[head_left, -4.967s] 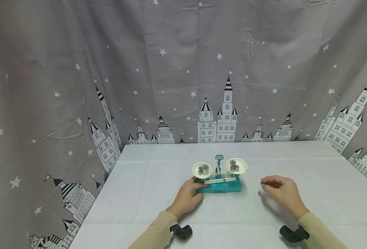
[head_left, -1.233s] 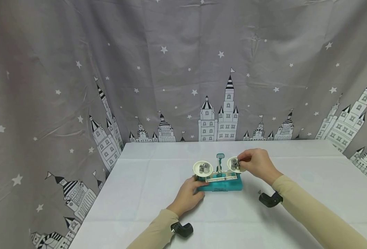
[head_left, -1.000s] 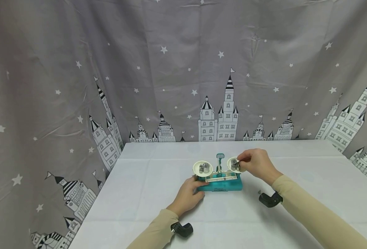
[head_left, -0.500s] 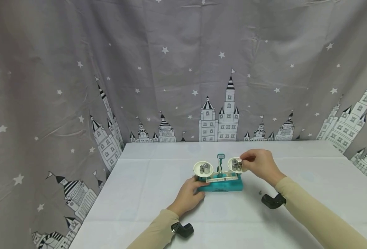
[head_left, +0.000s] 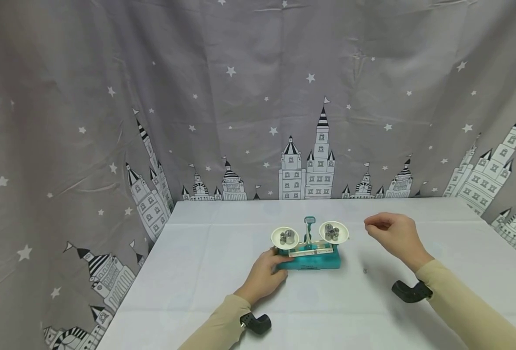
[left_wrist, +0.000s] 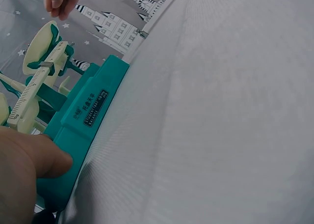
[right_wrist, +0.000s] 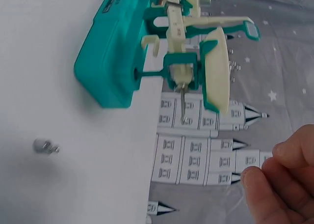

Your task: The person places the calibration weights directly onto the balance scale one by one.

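Observation:
A teal balance scale point(head_left: 312, 263) with cream pans stands on the white table. Metal weights point(head_left: 287, 236) sit in its left pan point(head_left: 275, 236); several more weights point(head_left: 331, 232) are in the right pan point(head_left: 343, 236). My left hand point(head_left: 263, 277) grips the left end of the base, and its thumb point(left_wrist: 56, 157) lies on the front face in the left wrist view. Right of the scale, my right hand point(head_left: 395, 237) hovers with loosely bent fingers and nothing visible in them. One small weight point(right_wrist: 43, 146) lies on the table below that hand.
The white tablecloth point(head_left: 196, 272) extends around the scale. Behind the table hangs a grey curtain point(head_left: 240, 97) with castles and stars. A black wrist camera point(head_left: 411, 291) sits on the right wrist, another wrist camera point(head_left: 256, 323) on the left.
My right hand carried a small weight from the table to the right pan, let it go there, and has drawn back to the right. The left hand stays on the base.

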